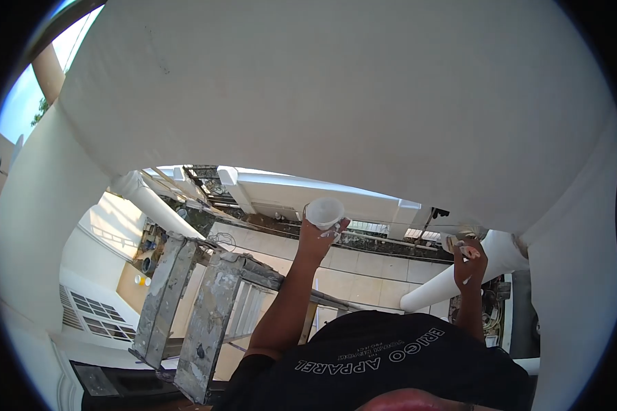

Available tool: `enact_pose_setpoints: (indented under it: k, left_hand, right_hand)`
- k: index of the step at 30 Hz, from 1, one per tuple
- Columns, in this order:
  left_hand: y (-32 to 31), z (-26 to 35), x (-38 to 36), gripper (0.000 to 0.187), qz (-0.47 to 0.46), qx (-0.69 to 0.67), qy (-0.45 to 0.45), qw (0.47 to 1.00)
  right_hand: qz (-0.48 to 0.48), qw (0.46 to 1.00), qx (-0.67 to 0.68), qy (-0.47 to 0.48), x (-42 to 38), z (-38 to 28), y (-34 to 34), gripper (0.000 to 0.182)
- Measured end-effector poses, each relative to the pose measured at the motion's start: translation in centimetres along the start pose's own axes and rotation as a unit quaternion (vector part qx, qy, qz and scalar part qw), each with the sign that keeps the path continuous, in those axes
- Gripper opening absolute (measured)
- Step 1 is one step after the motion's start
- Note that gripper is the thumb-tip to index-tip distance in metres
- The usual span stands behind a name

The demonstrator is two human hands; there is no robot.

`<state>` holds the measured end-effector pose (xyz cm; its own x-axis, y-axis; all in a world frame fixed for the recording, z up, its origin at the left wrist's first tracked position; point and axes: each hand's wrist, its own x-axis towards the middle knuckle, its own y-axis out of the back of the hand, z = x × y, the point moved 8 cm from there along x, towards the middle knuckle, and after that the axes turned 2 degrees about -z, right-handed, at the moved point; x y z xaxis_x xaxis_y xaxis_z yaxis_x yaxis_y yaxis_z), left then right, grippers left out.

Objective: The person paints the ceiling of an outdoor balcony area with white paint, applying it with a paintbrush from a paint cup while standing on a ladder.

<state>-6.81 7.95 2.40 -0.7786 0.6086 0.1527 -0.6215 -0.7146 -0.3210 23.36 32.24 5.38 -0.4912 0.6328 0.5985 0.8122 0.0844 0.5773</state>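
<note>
My left hand (315,240) is wrapped round a white plastic tub (324,213), held upright below the pale beam. White smears mark its fingers. At the right, my right hand (473,264) is closed round a paintbrush (469,231), and white spots show on these fingers too. The bristle end reaches up to the lower edge of the smooth whitish beam (349,89), close to the top of a white column (504,250). My fingers partly cover the brush handle.
A paint-spattered stepladder (209,322) stands at my left. Far below lie a tiled floor (349,267) and a low boundary wall (288,195). Another white column (159,205) rises at the left, and a curved wall (583,274) borders the right. A yellow container (142,280) is at lower left.
</note>
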Motion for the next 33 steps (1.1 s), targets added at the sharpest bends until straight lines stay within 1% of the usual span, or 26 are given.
enact_pose_setpoints:
  k: [1,2,3,4,5,6,8,9,10,12,14,15,17,18,20,22,23,24,25,26,28,29,30,32,33]
  left_hand:
    - [-0.8,1.1,0.0,0.04,-0.038,-0.022,-0.024,0.999]
    - [-1.4,1.6,0.3,0.04,-0.049,-0.003,-0.013,0.999]
    - [-1.8,2.4,0.9,0.045,-0.045,-0.004,-0.012,0.999]
    - [-2.7,3.9,1.5,0.05,-0.039,-0.005,-0.014,0.999]
    - [-3.5,5.2,1.9,0.05,-0.017,0.027,-0.003,0.999]
    - [-4.8,6.9,2.4,0.05,-0.019,0.042,-0.002,0.999]
    - [-7.1,10.8,4.0,0.05,-0.028,0.065,-0.033,0.997]
    - [-7.7,12.3,5.1,0.05,-0.034,0.028,-0.044,0.998]
    - [-8.4,14.0,6.2,0.056,-0.038,-0.012,-0.058,0.998]
    - [-10.6,18.7,7.9,0.062,-0.016,0.054,-0.062,0.996]
    - [-11.6,22.8,9.1,0.066,0.051,0.158,-0.043,0.985]
    - [-11.5,24.5,9.6,0.066,0.06,0.158,-0.048,0.984]
    - [-10.9,28.0,9.8,0.071,0.041,0.253,-0.071,0.964]
    - [-9.5,29.1,9.4,0.071,0.046,0.253,-0.074,0.964]
    - [-7.2,32.1,8.2,0.071,0.025,0.359,-0.13,0.924]
    - [-3.9,33.0,5.0,0.066,0.042,0.37,-0.131,0.919]
    - [-1.4,32.9,3.7,0.066,0.05,0.371,-0.125,0.919]
    - [1.2,32.1,2.5,0.064,0.024,0.336,-0.11,0.935]
    - [2.5,31.4,1.0,0.062,0.001,0.3,-0.094,0.949]
    - [3.9,30.7,-0.5,0.062,0.016,0.3,-0.082,0.95]
    - [5.5,29.5,-3.7,0.06,0.052,0.351,-0.048,0.934]
    - [8.4,28.5,-3.7,0.059,0.013,0.393,-0.086,0.915]
    - [8.9,28.0,-4.7,0.06,0.036,0.4,-0.102,0.91]
    - [8.3,27.9,-6.6,0.064,0.036,0.396,-0.192,0.897]
    - [9.2,27.1,-6.9,0.064,0.046,0.393,-0.18,0.901]
  right_hand:
    - [-0.01,1.0,0.021,0.014,0.0,-0.6,-0.3,0.015]
    - [-0.017,0.998,0.042,0.032,0.1,-1.2,-0.6,0.012]
    - [-0.009,0.999,0.051,0.013,0.3,-1.5,-0.6,0.012]
    - [-0.033,0.997,0.068,0.03,0.7,-2.8,-1.1,0.011]
    - [-0.059,0.993,0.085,0.052,0.8,-3.9,-1.6,0.01]
    - [-0.056,0.993,0.097,0.043,0.7,-4.1,-1.8,0.01]
    - [-0.054,0.986,0.135,0.081,0.9,-5.7,-2.6,0.012]
    - [-0.063,0.983,0.15,0.085,0.9,-6.2,-3.0,0.012]
    - [-0.066,0.979,0.164,0.097,0.8,-6.8,-3.6,0.012]
    - [-0.05,0.979,0.175,0.09,0.6,-7.2,-4.3,0.012]
    - [-0.053,0.974,0.194,0.107,0.4,-8.3,-5.3,0.012]
    - [-0.056,0.97,0.208,0.111,0.3,-8.7,-5.7,0.012]
    - [-0.056,0.968,0.217,0.115,0.4,-9.5,-6.3,0.011]
    - [-0.058,0.966,0.22,0.121,0.7,-9.8,-6.4,0.011]
    - [-0.058,0.964,0.227,0.127,1.1,-10.2,-6.6,0.011]
    - [-0.077,0.963,0.223,0.131,1.7,-10.4,-6.6,0.013]
    - [-0.071,0.962,0.226,0.132,2.0,-10.3,-6.6,0.014]
    - [-0.067,0.962,0.23,0.134,2.3,-10.3,-6.5,0.015]
    - [-0.075,0.963,0.222,0.13,2.6,-10.3,-6.6,0.015]
    - [-0.063,0.967,0.209,0.132,2.9,-9.8,-7.1,0.013]
    - [-0.095,0.963,0.235,0.091,3.9,-10.8,-7.7,0.011]
    - [-0.101,0.955,0.264,0.085,4.3,-11.9,-8.2,0.01]
    - [-0.105,0.947,0.292,0.079,4.8,-13.1,-8.8,0.009]
    - [-0.122,0.922,0.347,0.122,6.0,-16.3,-9.8,0.007]
    - [-0.131,0.905,0.377,0.146,6.5,-18.3,-10.1,0.007]
